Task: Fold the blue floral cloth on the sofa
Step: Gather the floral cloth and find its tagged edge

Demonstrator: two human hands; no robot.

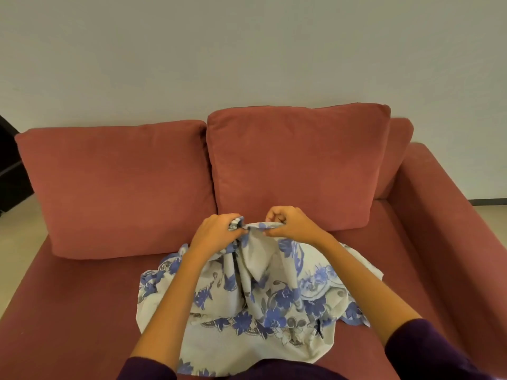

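Note:
The blue floral cloth [255,300], white with blue flowers, lies crumpled on the seat of the red sofa [82,297]. Its top edge is lifted and bunched between both hands, so the fabric hangs down in folds toward me. My left hand [216,229] pinches one part of that edge. My right hand [288,222] pinches the edge right beside it, a few centimetres away. Both hands hover just in front of the back cushions. The cloth's lower part spreads over the seat and reaches my lap.
Two red back cushions [118,185] [299,163] stand behind the cloth. The sofa's right armrest [444,204] runs along the right side. A dark object [8,165] stands off the left end. A plain wall rises behind.

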